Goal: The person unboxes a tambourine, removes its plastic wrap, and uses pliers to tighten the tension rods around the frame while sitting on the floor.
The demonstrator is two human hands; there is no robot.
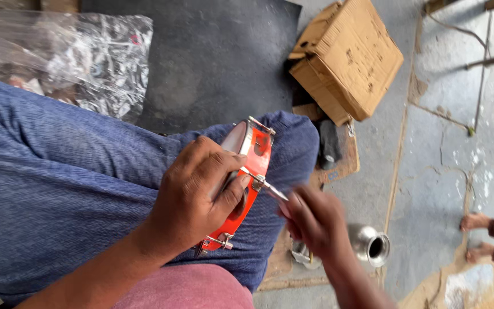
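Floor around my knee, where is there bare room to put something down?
Bare dark mat lies between the plastic bag and cardboard box. Grey floor right of the box is open too. It is crowded by the steel pot under the right hand.

brown cardboard box [347, 57] | on floor, upper middle, tilted || clear crinkled plastic bag [87, 57] | upper left, on dark mat [218, 57]

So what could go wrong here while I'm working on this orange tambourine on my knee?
The thin metal tool in the blurred right hand could slip off the small metal bracket and jab the left hand's thumb. The round orange-framed tambourine, balanced on the blue-clothed knee, might slide off.
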